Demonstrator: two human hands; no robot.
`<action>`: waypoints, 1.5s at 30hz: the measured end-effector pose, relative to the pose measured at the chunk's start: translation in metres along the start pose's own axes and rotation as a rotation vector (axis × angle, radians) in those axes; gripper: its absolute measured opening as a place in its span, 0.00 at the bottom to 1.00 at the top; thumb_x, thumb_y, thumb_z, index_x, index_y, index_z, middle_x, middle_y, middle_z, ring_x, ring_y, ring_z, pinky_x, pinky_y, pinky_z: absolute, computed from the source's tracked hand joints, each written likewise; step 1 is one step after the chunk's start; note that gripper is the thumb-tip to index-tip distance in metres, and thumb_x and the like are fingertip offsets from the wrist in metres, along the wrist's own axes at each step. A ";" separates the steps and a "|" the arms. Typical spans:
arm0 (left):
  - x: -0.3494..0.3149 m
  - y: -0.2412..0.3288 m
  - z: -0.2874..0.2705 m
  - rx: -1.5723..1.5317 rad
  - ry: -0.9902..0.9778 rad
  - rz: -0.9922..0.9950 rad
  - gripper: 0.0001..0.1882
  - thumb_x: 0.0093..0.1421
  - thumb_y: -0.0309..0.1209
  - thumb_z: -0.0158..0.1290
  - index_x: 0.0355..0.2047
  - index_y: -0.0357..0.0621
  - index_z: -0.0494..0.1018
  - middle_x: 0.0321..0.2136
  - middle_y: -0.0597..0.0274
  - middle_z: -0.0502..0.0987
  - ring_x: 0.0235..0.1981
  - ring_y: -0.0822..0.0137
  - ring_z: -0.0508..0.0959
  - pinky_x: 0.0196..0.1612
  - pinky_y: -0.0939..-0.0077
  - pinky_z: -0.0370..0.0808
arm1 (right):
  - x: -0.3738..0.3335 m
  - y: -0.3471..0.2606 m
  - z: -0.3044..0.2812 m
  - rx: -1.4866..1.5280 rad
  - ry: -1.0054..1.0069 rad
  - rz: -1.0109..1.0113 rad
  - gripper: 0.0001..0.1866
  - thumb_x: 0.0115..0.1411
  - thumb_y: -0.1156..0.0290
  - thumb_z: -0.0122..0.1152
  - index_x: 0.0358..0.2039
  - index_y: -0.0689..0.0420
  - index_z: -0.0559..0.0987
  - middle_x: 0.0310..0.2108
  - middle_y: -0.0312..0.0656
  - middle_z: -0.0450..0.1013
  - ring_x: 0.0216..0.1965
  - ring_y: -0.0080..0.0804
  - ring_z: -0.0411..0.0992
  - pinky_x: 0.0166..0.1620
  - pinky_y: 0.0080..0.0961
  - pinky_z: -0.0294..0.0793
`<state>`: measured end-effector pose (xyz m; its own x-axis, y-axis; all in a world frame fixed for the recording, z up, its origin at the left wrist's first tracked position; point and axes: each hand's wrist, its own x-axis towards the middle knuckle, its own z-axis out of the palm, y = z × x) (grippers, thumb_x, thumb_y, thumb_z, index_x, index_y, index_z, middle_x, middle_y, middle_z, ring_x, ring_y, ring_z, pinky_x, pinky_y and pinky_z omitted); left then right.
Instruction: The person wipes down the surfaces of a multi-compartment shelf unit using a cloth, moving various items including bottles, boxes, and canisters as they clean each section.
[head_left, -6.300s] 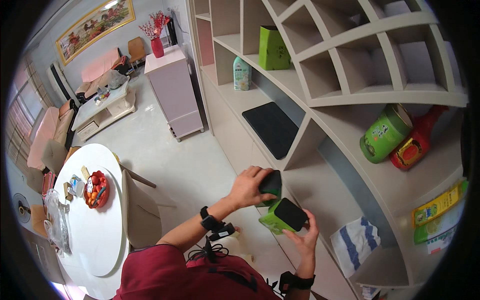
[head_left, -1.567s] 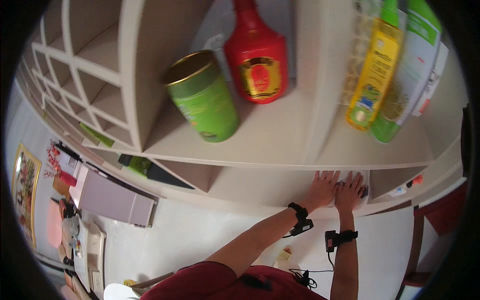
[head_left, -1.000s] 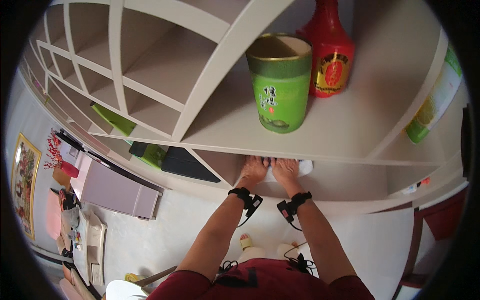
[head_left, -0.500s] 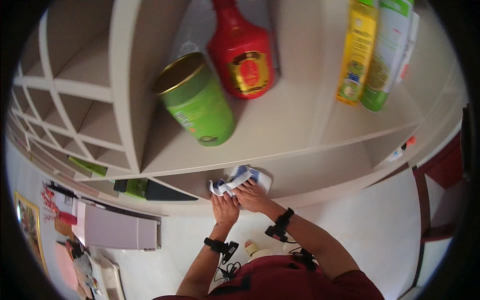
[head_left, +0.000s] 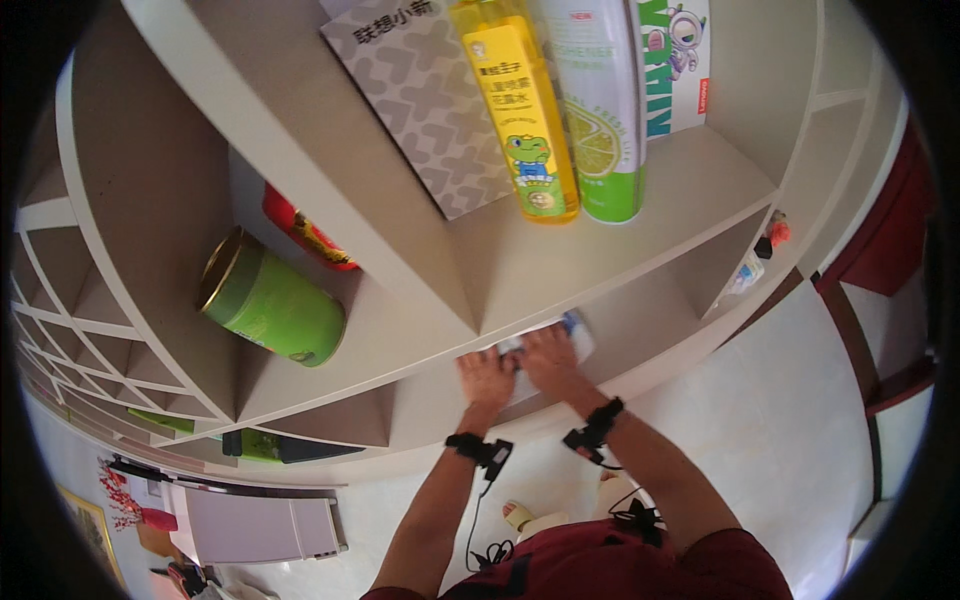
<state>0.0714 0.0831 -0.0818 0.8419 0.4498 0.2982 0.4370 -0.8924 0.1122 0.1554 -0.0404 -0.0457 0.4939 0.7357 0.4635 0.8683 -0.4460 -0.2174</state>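
A pale shelf unit (head_left: pixel 590 268) is filling most of the view, its boards bending toward the rim. Beyond it, at lower left, a pale purple cabinet (head_left: pixel 255 525) is standing on the floor (head_left: pixel 750 420). On the upper board, right of a slanting divider, a grey patterned box (head_left: pixel 420 115) is standing behind a yellow bottle (head_left: pixel 527 125); a white-and-green spray can (head_left: pixel 610 130) is standing just beside the bottle, and a white box (head_left: pixel 688 75) is showing behind the can on the right. Left of the divider, an open-topped green canister (head_left: pixel 285 315) is standing near a partly hidden red bottle (head_left: pixel 305 228). Below, a blue-and-white cloth (head_left: pixel 582 341) is lying on the lower board, partly covered. The right hand (head_left: pixel 550 358) is pressing flat on it, fingers extended; the left hand (head_left: pixel 486 378) is lying flat close beside, clamped on nothing, though how much cloth is lying beneath it cannot be told. The step in hand appears to be wiping the lower board; a further stroke would be calling for level palms, kept clear of the overhanging edge.
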 end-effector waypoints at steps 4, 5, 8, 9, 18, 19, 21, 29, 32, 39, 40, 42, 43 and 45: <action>0.034 0.096 -0.002 -0.216 -0.085 0.253 0.24 0.56 0.40 0.44 0.47 0.34 0.63 0.49 0.39 0.61 0.54 0.41 0.56 0.57 0.46 0.48 | -0.034 0.076 -0.029 -0.096 0.031 0.387 0.27 0.50 0.54 0.54 0.44 0.62 0.70 0.46 0.50 0.64 0.49 0.50 0.60 0.52 0.46 0.55; 0.038 0.116 0.000 -0.184 -0.060 0.292 0.24 0.55 0.39 0.44 0.47 0.32 0.63 0.48 0.40 0.63 0.52 0.43 0.59 0.57 0.49 0.49 | -0.043 0.088 -0.036 -0.129 0.006 0.439 0.27 0.51 0.55 0.53 0.44 0.62 0.70 0.46 0.51 0.64 0.49 0.50 0.59 0.53 0.47 0.54; 0.039 0.169 0.012 -0.211 0.002 0.395 0.24 0.55 0.37 0.43 0.46 0.30 0.63 0.48 0.41 0.64 0.52 0.46 0.61 0.58 0.53 0.50 | -0.070 0.111 -0.048 -0.212 0.082 0.522 0.25 0.51 0.57 0.52 0.44 0.63 0.69 0.48 0.51 0.63 0.51 0.49 0.59 0.55 0.47 0.52; 0.038 0.177 0.014 -0.274 0.035 0.461 0.22 0.56 0.35 0.43 0.47 0.30 0.63 0.48 0.41 0.63 0.53 0.46 0.60 0.59 0.55 0.49 | -0.078 0.112 -0.048 -0.266 0.179 0.558 0.23 0.52 0.60 0.51 0.44 0.63 0.69 0.48 0.51 0.63 0.51 0.49 0.59 0.56 0.46 0.52; 0.045 0.158 -0.021 -0.409 0.017 0.501 0.26 0.49 0.24 0.47 0.50 0.30 0.59 0.49 0.41 0.61 0.51 0.43 0.61 0.55 0.55 0.56 | -0.040 0.104 -0.046 0.085 0.329 0.373 0.23 0.47 0.70 0.50 0.45 0.64 0.70 0.49 0.54 0.63 0.54 0.50 0.58 0.57 0.43 0.52; 0.059 0.160 -0.032 -0.360 0.153 0.500 0.26 0.49 0.24 0.47 0.50 0.30 0.58 0.49 0.40 0.61 0.51 0.42 0.61 0.54 0.54 0.57 | -0.023 0.106 -0.050 0.155 0.420 0.343 0.23 0.46 0.70 0.51 0.45 0.64 0.70 0.48 0.53 0.64 0.54 0.49 0.58 0.57 0.43 0.52; 0.080 0.163 -0.054 -0.305 0.283 0.466 0.27 0.50 0.24 0.47 0.51 0.28 0.57 0.47 0.39 0.62 0.49 0.41 0.61 0.51 0.53 0.59 | 0.010 0.113 -0.064 0.145 0.411 0.334 0.21 0.47 0.70 0.51 0.43 0.65 0.71 0.46 0.53 0.65 0.52 0.49 0.59 0.55 0.43 0.54; 0.149 0.137 -0.070 -0.275 0.280 0.605 0.10 0.51 0.29 0.49 0.33 0.40 0.73 0.30 0.45 0.74 0.33 0.47 0.73 0.38 0.59 0.69 | 0.083 0.141 -0.092 0.214 0.374 0.335 0.17 0.52 0.67 0.50 0.42 0.61 0.73 0.43 0.50 0.68 0.46 0.48 0.64 0.51 0.39 0.60; 0.156 0.102 -0.020 -0.219 0.297 0.585 0.11 0.52 0.30 0.48 0.34 0.41 0.73 0.30 0.46 0.74 0.34 0.48 0.73 0.38 0.61 0.70 | 0.083 0.154 -0.044 0.235 0.470 0.362 0.17 0.54 0.66 0.48 0.42 0.61 0.73 0.43 0.51 0.67 0.46 0.49 0.63 0.51 0.39 0.59; 0.118 0.103 -0.009 0.323 0.318 0.547 0.16 0.52 0.30 0.46 0.41 0.41 0.71 0.39 0.42 0.72 0.42 0.49 0.72 0.45 0.62 0.68 | 0.061 0.107 0.004 0.408 0.361 0.518 0.20 0.55 0.66 0.45 0.47 0.63 0.68 0.47 0.56 0.64 0.49 0.50 0.61 0.55 0.42 0.54; 0.111 0.110 -0.026 0.322 0.321 0.540 0.16 0.52 0.30 0.46 0.41 0.41 0.71 0.39 0.42 0.72 0.42 0.49 0.72 0.45 0.62 0.68 | 0.064 0.105 0.012 0.406 0.449 0.458 0.20 0.55 0.66 0.45 0.47 0.62 0.68 0.47 0.55 0.64 0.49 0.49 0.61 0.54 0.41 0.55; 0.101 0.086 -0.036 0.247 0.286 0.504 0.16 0.52 0.31 0.46 0.41 0.41 0.71 0.39 0.43 0.72 0.41 0.49 0.72 0.45 0.62 0.68 | 0.077 0.095 0.018 0.435 0.442 0.431 0.20 0.55 0.66 0.45 0.47 0.62 0.68 0.47 0.54 0.65 0.49 0.49 0.61 0.54 0.41 0.55; 0.096 0.068 -0.039 0.214 0.263 0.479 0.16 0.52 0.32 0.46 0.41 0.41 0.71 0.39 0.44 0.72 0.41 0.49 0.72 0.45 0.62 0.68 | 0.083 0.084 0.016 0.466 0.436 0.414 0.20 0.55 0.65 0.45 0.47 0.62 0.68 0.47 0.54 0.65 0.49 0.49 0.61 0.54 0.41 0.56; 0.088 0.032 -0.042 0.168 0.213 0.416 0.16 0.52 0.33 0.47 0.41 0.41 0.71 0.39 0.44 0.73 0.41 0.49 0.72 0.44 0.61 0.68 | 0.090 0.062 0.010 0.516 0.417 0.373 0.20 0.55 0.65 0.46 0.47 0.61 0.68 0.47 0.53 0.65 0.49 0.49 0.61 0.53 0.41 0.57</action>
<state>0.1463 0.0925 -0.0125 0.8803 0.0234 0.4738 0.1372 -0.9687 -0.2069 0.2543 0.0034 -0.0261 0.7896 0.2835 0.5442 0.6093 -0.2571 -0.7501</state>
